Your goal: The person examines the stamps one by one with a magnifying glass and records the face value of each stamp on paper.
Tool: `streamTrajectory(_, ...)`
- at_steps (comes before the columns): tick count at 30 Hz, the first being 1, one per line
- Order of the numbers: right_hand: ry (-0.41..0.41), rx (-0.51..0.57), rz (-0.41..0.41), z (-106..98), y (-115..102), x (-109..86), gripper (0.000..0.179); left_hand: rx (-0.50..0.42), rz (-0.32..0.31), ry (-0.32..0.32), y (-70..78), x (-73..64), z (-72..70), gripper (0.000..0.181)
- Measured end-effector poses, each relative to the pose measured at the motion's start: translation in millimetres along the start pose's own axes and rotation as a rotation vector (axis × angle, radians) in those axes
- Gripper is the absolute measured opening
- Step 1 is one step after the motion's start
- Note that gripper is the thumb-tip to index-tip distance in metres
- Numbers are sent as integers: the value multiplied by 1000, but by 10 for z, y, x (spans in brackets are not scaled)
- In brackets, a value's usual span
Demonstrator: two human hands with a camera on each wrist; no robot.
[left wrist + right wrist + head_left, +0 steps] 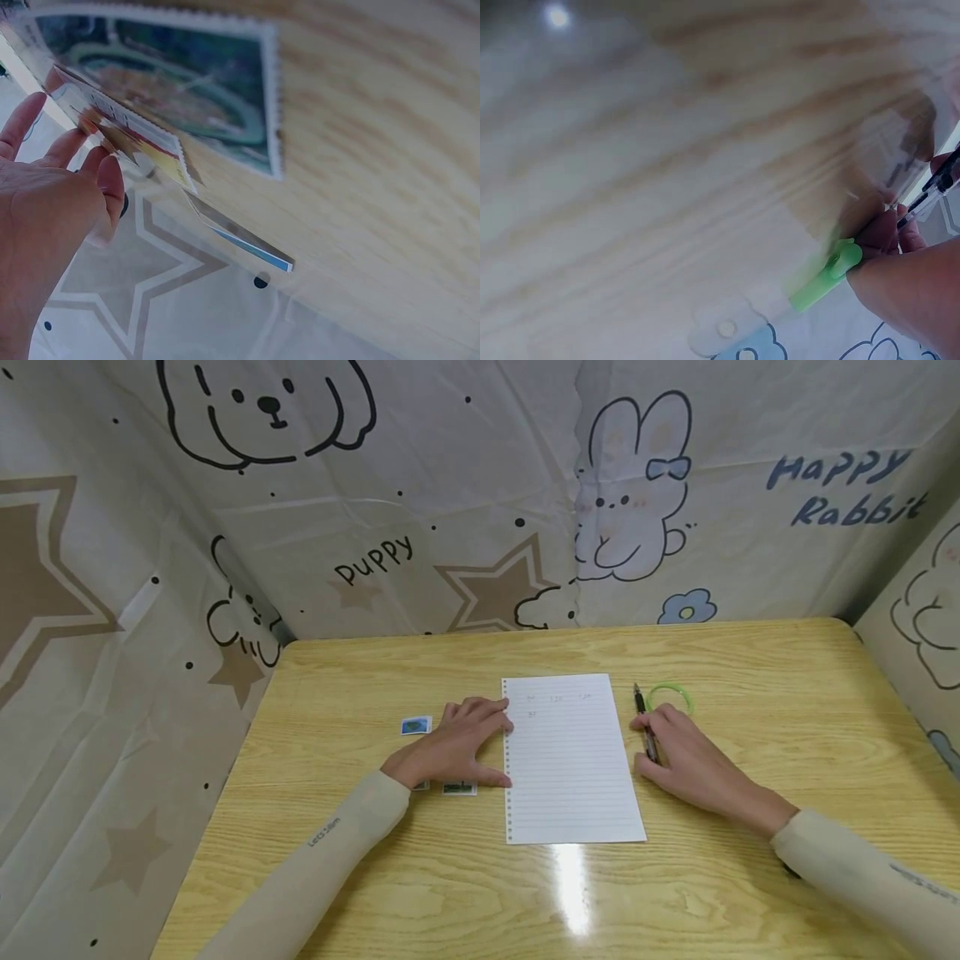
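Note:
A lined sheet of loose-leaf paper (570, 777) lies on the table with a few faint handwritten marks near its top. My left hand (468, 739) is spread at the sheet's left edge, its fingertips and thumb touching the punched margin. Beside and under that hand are picture stamps: a blue one (416, 725), a dark green one (460, 788), and another partly hidden by the wrist. To the right of the sheet, my right hand (678, 760) holds a black pen (640, 700) low at the tabletop, fingers and thumb around its barrel. The pen also shows in the right wrist view.
A light green loop (678, 687) lies just beyond the right hand, close to the pen. Something small and dark (789, 870) shows partly under the right sleeve. The wooden table (337, 677) meets a printed cloth (450, 485) along its back and sides.

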State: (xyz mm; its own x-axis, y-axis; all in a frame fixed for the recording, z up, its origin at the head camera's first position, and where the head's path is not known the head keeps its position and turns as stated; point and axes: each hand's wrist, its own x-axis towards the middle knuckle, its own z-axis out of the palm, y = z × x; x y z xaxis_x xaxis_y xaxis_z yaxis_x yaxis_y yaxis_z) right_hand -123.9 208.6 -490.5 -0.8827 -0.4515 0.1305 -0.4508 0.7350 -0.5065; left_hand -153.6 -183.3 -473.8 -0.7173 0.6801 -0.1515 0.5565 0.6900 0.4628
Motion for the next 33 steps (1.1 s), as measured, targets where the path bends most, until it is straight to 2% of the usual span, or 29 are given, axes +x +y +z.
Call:
streamTrajectory(16, -15, -1, -80, 3, 88, 3, 31, 19, 7, -6, 19, 10, -28, 75)
streamTrajectory(26, -22, 10, -73, -11, 65, -15, 32, 19, 13, 6, -3, -1, -20, 73)
streamTrajectory(33, -44, 57, 7, -53, 37, -37, 35, -22, 23, 54, -21, -65, -55, 71)
